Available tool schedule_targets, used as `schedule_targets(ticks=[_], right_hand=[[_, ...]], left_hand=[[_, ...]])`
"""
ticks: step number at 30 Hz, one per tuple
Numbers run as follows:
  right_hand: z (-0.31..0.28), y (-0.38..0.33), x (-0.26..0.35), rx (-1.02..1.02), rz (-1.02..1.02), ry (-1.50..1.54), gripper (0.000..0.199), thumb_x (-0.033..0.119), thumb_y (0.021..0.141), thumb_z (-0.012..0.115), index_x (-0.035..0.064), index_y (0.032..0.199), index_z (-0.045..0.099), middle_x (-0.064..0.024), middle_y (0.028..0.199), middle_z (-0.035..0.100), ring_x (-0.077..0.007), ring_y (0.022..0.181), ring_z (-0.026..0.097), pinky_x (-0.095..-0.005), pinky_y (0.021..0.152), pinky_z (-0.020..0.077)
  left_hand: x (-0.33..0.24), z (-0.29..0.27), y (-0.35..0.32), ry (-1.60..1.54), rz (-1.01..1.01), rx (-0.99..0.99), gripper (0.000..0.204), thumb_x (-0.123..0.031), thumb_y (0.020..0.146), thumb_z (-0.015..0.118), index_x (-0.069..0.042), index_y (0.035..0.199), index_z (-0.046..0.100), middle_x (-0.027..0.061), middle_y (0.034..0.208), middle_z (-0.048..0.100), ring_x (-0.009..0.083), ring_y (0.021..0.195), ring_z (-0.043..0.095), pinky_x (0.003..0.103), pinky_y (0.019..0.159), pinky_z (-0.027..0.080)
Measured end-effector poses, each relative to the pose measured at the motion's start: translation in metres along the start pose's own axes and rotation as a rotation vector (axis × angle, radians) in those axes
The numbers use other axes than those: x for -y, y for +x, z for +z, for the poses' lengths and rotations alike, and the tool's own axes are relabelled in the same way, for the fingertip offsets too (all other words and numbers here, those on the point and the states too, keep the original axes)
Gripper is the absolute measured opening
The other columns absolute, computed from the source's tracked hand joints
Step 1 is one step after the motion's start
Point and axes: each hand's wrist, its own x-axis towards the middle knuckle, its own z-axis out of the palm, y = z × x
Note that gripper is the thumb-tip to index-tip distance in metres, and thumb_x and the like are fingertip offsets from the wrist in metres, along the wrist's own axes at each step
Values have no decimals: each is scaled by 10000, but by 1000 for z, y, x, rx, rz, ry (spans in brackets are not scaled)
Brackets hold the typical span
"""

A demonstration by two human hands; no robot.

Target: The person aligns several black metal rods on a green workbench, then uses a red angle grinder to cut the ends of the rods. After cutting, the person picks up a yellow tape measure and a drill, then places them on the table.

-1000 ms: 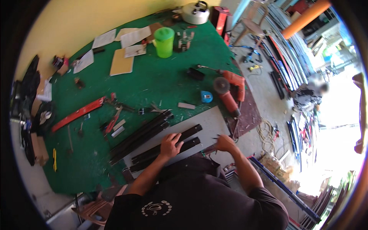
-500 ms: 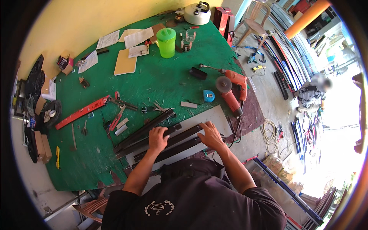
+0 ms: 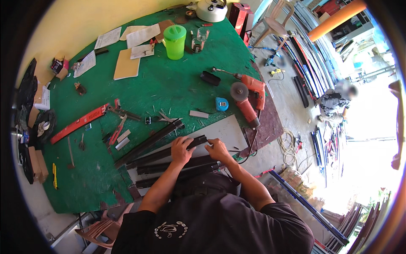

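While my left fingers (image 3: 181, 141) curl over a long black bar (image 3: 148, 158), my right fingers (image 3: 213, 143) bend by its end; I can't tell if either grips it.

The green-topped desk (image 3: 165, 91) shows brown at its right corner. Directly on it: a flat light-grey sheet (image 3: 228, 132), a long black profile (image 3: 148, 144) alongside, a red-orange angle grinder (image 3: 245, 106), a blue tape measure (image 3: 221, 104), a lime-green lidded pitcher (image 3: 174, 44), a tan notebook (image 3: 126, 65).

left hand (image 3: 182, 151) on black bar (image 3: 154, 156) | right hand (image 3: 218, 150) at its end | grey sheet (image 3: 226, 132) beneath
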Motion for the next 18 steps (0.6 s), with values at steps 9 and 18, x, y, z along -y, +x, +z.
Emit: schedule_targets(ticks=[9,18], right_hand=[[18,7,24,-38,18,-335,205,184,910,662,38,953,799,-231,1106,692,-413,1118,664,-488,951,560],[25,14,30,-260,163,-55,269,280,921,688,30,867,769,-183,1046,695,-400,989,690,-493,873,562]], left_hand=[[12,6,3,11,82,76,481,-198,739,887,-99,1185,738,78,1119,719,327,1064,682,456,934,542],[9,2,6,35,111,110,484,-186,737,894,-71,1175,723,116,1072,696,353,991,671,464,870,553]])
